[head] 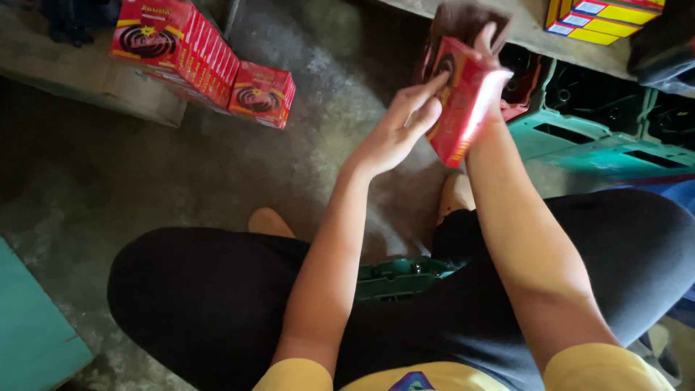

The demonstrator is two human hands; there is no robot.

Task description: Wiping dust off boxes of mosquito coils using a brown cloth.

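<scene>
1. Red cardboard box (463, 101), flat and narrow, is held up in front of the seated person, above the concrete floor (326, 87) and tilted with its top leaning away.
2. Right hand (486, 51) grips the box from behind, fingers wrapped over its upper edge; a brown sheet (463, 18) shows just behind those fingers.
3. Left hand (398, 130) is loose, not clenched, with its fingertips pressed flat against the box's left face.
4. Both bare forearms rise from the lap; the legs are in black trousers (203, 297), and two feet show on the floor below the box.
5. Green crate (394, 279) sits between the knees, under the arms.
6. Stacked red boxes (195, 58) of the same kind lie on the floor at upper left, well apart from the hands.
7. Teal crates (601, 148) stand to the right of the held box, near the right forearm.
8. Yellow boxes (608, 14) rest on a shelf at the top right.
</scene>
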